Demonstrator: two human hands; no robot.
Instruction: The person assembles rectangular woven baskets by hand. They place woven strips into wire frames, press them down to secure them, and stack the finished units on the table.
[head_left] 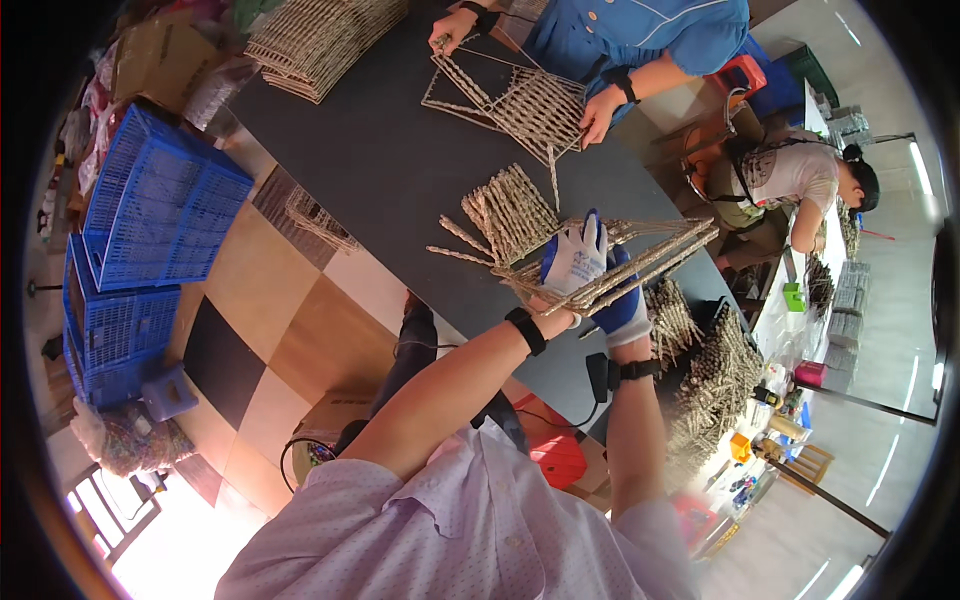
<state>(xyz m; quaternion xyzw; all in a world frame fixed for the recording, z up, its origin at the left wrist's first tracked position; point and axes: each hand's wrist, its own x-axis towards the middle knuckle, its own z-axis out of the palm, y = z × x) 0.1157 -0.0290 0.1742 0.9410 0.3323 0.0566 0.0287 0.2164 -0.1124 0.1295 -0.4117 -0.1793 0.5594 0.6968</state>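
The person's left forearm slants up and rightward from the lower edge, a black band (525, 332) around its wrist. The gloved left hand (577, 264) is turned back upward, its fingers extended away from the body and slightly parted; their undersides are hidden, so whether they grip anything cannot be told. The gloved right hand (626, 305) stands just beside it, on a steeper forearm with a black strap (640, 370). Its blue-coated fingers point away among the bars of a cord-wrapped frame (672, 252); how firmly they close cannot be told. That frame lies at both hands, its near bars crossing by the left wrist and its far corner reaching rightward past the right hand.

Left of and beyond the left hand, a woven panel (510, 212) rests over the dark table (360, 190), with loose cord ends (460, 256) sticking out leftward. Twisted cord bundles (715, 385) sit right of the right hand. Farther ahead of both hands, a co-worker's hands (600, 113) hold another frame (540, 105).
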